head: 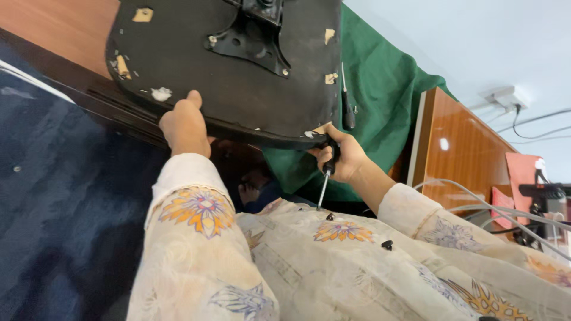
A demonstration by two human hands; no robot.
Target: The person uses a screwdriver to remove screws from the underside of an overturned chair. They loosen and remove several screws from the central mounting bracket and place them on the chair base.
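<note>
Black seat base (196, 65), underside up, lies on green cloth (380, 101) with a metal bracket (253, 38) bolted on. Left hand (185, 123) grips its near edge. Right hand (345, 157), at that edge, is closed around a screwdriver (325, 178), shaft pointing down.

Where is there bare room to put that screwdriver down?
Bare room: the dark blue surface left of the left hand. Crowded: the lap holds loose black bits; cables fill the right. The right hand holds the screwdriver at the chair seat.
</note>
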